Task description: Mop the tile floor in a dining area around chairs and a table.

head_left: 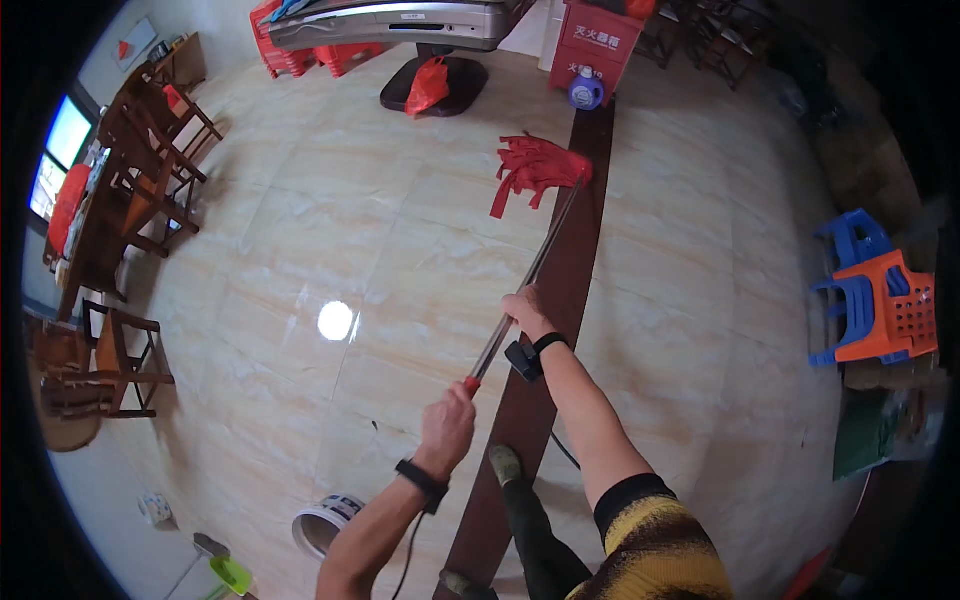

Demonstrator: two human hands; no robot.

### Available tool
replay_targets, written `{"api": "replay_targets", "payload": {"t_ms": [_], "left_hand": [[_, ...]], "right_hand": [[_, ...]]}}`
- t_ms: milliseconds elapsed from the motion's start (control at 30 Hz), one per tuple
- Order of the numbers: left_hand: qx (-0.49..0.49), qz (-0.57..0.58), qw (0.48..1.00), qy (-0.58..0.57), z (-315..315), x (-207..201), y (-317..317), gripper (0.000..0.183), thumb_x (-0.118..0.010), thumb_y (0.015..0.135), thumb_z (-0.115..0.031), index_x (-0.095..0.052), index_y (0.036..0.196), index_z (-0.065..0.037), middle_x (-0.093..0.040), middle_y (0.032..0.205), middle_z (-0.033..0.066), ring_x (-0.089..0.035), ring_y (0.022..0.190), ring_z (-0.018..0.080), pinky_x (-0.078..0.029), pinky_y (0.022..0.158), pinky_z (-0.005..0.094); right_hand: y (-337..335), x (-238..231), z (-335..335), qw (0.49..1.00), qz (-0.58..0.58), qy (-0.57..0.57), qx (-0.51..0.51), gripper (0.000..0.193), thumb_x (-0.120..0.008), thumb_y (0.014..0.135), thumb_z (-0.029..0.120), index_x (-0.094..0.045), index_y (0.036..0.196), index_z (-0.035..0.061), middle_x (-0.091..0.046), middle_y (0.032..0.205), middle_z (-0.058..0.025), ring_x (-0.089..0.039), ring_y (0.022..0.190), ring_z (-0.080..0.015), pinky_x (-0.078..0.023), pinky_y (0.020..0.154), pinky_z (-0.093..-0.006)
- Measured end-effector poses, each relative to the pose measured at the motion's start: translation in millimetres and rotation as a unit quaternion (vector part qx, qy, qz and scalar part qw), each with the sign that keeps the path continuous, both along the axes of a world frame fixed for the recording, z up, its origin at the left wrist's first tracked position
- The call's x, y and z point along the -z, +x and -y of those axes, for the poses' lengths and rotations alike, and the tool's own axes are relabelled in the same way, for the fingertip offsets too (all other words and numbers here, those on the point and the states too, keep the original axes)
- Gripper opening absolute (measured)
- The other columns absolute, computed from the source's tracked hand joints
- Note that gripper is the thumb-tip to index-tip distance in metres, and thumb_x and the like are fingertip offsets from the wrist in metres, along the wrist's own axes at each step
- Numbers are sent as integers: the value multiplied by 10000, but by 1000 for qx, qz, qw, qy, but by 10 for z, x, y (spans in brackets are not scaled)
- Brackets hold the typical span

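A mop [548, 243] with a slim metal handle slants away from me over the tiled floor. Its red cloth-strip head [537, 166] lies spread on the tiles and partly on a dark brown floor strip [588, 200]. My left hand [447, 428] is closed round the near end, just below a red collar on the handle. Farther up, my right hand [525, 308] grips the metal shaft. Both wrists wear black bands, and a dark box-like device hangs at the right one.
A white bucket [325, 525] lies near my left forearm, with a green dustpan [231, 575] beyond. Wooden chairs [130, 365] line the left side. Plastic stools [880, 305] stand right. Ahead are a pedestal machine [390, 30], a red bag [428, 87], a purple bottle [587, 90] and a red box [597, 45].
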State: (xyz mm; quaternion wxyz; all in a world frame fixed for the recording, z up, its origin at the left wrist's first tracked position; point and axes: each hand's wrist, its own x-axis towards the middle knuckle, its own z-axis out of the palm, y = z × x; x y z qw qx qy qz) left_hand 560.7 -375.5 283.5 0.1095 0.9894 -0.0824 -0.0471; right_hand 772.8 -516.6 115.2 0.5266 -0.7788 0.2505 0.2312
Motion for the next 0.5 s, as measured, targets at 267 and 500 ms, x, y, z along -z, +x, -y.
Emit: {"api": "replay_targets", "payload": {"t_ms": [267,500], "left_hand": [[95,2,970,222,-602,-1363,-2082,178,-455,838,-169,-511,884,-6,-415,572,-12,-450,465,98,-350,445,252],[-36,-128,960,246,-1529,-2170,-4813,182,-493,802,-167,-506,946,-56,-436,607,-4,-475,495,118,-365,468,265]], "right_hand": [[-1025,658,470,844,118,-282,-441,247,-754,517,164,-662,734,88,-614,602,-102,-610,698,-296,-425,702,-370],[-4155,129,-1278,980,-110,36,-161,181,-499,683,68,-477,852,8,-550,660,-148,-576,579,-259,-501,537,-422]]}}
